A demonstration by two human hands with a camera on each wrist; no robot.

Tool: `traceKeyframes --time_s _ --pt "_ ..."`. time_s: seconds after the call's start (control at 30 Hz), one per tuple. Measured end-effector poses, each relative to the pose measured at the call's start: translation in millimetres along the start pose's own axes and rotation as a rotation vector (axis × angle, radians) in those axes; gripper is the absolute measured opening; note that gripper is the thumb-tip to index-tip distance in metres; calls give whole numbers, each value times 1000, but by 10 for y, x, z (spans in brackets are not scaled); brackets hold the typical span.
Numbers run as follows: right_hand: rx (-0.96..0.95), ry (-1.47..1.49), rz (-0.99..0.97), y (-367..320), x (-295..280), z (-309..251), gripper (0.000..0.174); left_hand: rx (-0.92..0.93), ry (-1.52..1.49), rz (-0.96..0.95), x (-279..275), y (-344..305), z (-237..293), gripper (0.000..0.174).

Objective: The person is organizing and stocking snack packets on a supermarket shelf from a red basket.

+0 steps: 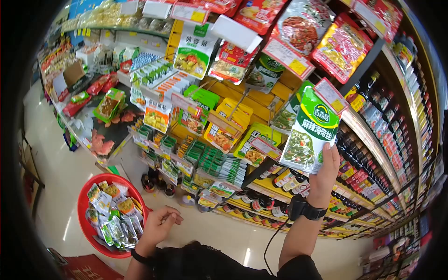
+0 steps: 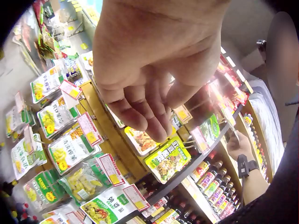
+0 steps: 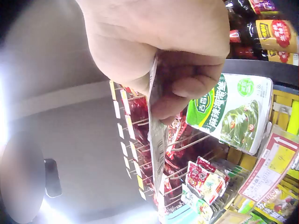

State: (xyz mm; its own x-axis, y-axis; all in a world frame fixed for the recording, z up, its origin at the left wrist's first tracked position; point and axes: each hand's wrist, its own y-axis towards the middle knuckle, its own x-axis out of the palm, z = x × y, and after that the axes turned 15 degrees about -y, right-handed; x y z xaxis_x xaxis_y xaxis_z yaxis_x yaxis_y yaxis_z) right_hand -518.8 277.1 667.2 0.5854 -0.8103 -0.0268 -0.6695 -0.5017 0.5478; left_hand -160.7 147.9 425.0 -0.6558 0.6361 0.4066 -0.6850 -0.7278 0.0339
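My right hand (image 1: 325,170) pinches a green and white packet of seaweed strips (image 1: 305,140) by its lower right edge, in front of the hanging rack. In the right wrist view the packet (image 3: 158,149) shows edge-on between thumb and fingers, and a matching seaweed packet (image 3: 240,116) hangs behind. Loosely curled, my left hand (image 1: 161,225) holds nothing beside a red basket (image 1: 83,205) with many small food packets inside. The left wrist view has this hand (image 2: 154,60) in front of the pickle packets, fingers bent.
Hooks on a yellow rack carry pickle packets (image 1: 193,49) with price tags (image 1: 289,58) jutting forward. Bottles (image 1: 368,154) line the curved shelves at right. A counter at left holds packets and a cardboard box (image 1: 73,73). A cable (image 1: 267,247) hangs from my right wrist.
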Motion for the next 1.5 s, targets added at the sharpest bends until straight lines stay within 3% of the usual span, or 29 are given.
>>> traceKeyframes --time_s 0.27,0.53,0.8,0.9,0.93,1.3,1.5 --pt "30 -16 86 135 128 28 28 -14 4 33 -97 -62 -190 13" --pt "93 -95 47 97 245 157 30 -26 -90 95 -192 -103 -258 12" --pt "-60 -175 94 -43 268 103 37 -52 -239 238 -406 -173 -675 12" --pt "-18 -170 172 7 205 82 34 -120 -218 252 -459 -183 -723 12" --pt "-25 -255 241 8 258 76 32 -116 -223 249 -472 -179 -752 12" --pt "46 -248 73 186 245 143 35 -111 -100 184 -675 -17 -637 10" --pt "-2 -187 158 3 282 117 38 -108 -93 172 -746 -51 -607 10"
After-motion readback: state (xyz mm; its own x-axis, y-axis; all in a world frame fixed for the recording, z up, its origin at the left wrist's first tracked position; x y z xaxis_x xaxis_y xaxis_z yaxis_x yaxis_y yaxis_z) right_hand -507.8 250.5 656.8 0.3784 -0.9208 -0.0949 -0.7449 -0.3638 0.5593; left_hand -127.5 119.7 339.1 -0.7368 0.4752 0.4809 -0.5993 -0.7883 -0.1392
